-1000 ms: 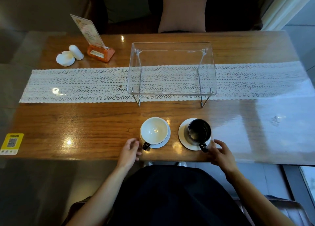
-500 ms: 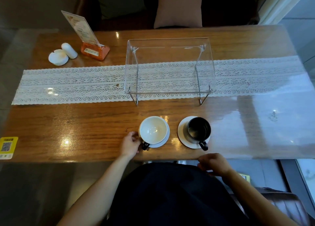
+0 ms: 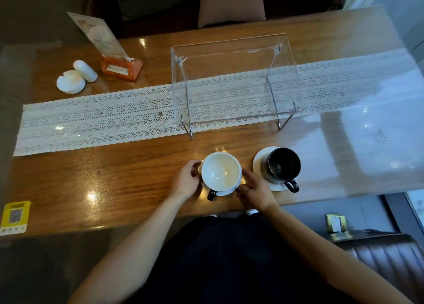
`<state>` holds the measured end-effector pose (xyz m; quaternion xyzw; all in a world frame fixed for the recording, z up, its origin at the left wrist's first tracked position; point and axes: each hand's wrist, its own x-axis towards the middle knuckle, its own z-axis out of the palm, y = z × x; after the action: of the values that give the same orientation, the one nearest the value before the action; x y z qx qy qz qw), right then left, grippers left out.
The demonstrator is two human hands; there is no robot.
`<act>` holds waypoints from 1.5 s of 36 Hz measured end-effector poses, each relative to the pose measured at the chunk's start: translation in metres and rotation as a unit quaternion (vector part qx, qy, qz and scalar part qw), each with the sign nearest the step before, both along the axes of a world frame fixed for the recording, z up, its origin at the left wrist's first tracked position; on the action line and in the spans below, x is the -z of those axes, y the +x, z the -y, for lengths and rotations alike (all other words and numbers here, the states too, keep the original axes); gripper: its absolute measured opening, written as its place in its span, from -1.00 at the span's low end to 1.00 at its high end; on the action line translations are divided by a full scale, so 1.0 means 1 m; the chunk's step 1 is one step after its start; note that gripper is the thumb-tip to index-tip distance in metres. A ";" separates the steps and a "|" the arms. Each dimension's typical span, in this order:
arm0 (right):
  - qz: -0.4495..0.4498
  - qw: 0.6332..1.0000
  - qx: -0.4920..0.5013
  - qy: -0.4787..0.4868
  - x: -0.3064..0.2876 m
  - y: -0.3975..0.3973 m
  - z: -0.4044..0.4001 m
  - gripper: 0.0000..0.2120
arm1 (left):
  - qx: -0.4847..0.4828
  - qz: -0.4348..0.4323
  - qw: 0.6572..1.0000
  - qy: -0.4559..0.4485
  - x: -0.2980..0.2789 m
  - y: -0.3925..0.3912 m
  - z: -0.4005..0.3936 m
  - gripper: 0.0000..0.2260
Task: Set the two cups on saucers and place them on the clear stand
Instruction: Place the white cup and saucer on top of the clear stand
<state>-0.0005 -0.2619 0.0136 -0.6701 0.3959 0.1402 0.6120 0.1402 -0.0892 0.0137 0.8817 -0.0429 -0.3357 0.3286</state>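
Near the counter's [image 3: 114,177] front edge, the left hand [image 3: 186,180] and right hand [image 3: 253,190] flank the white cup [image 3: 220,170] on its saucer [image 3: 226,191]; the black cup [image 3: 284,163] sits beside it, with the clear stand [image 3: 236,79] behind.

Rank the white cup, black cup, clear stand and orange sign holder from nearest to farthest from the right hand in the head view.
1. white cup, touching the right hand on its left
2. black cup, just right
3. clear stand, beyond, on the lace runner
4. orange sign holder, far left

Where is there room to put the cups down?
The top of the clear stand is bare. So is the wood left of the white cup, and the table right of the black cup. It is crowded between the cups, where the right hand reaches.
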 end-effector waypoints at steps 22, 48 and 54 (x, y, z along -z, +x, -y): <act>-0.001 0.996 0.090 -0.021 -0.010 0.019 -0.021 -0.50 | 0.009 -0.024 0.999 -0.041 -0.011 0.013 -0.008 -0.47; 0.099 0.995 -0.006 0.003 -0.158 0.068 0.035 -0.64 | 0.032 0.111 0.984 -0.133 -0.138 0.051 0.004 -0.52; 0.113 0.993 -0.036 -0.005 -0.167 0.103 0.066 -0.68 | 0.028 0.164 0.980 -0.106 -0.157 0.085 0.031 -0.54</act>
<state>0.1023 -0.3284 0.1806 -0.6986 0.3007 0.0831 0.6439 0.2253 -0.1207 0.1706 0.8834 -0.1561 -0.1892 0.3992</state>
